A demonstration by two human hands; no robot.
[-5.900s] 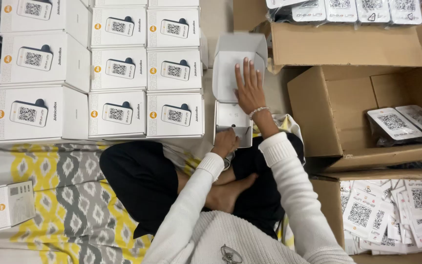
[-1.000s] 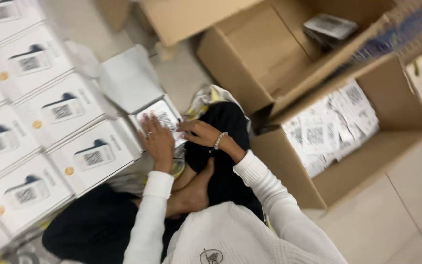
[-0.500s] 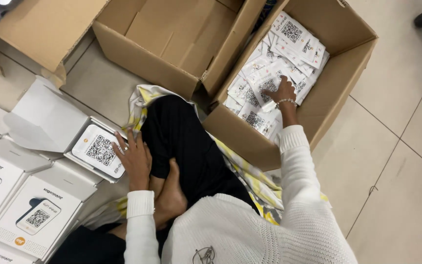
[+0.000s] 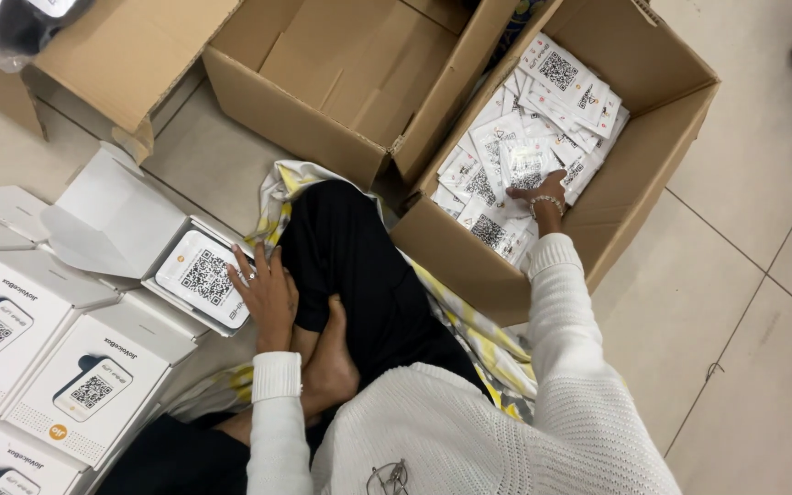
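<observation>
Right hand (image 4: 535, 194) reaching into cardboard box (image 4: 662, 137), pinching a white packet (image 4: 526, 165); left hand (image 4: 266, 291) flat, loose, touching open white box (image 4: 199, 275)

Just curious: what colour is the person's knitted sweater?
White, ribbed knitted sweater; clearest in the head view.

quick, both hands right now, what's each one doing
Left hand: open, fingers resting on the open white box.
Right hand: in the packets; grip cannot be told.
</observation>
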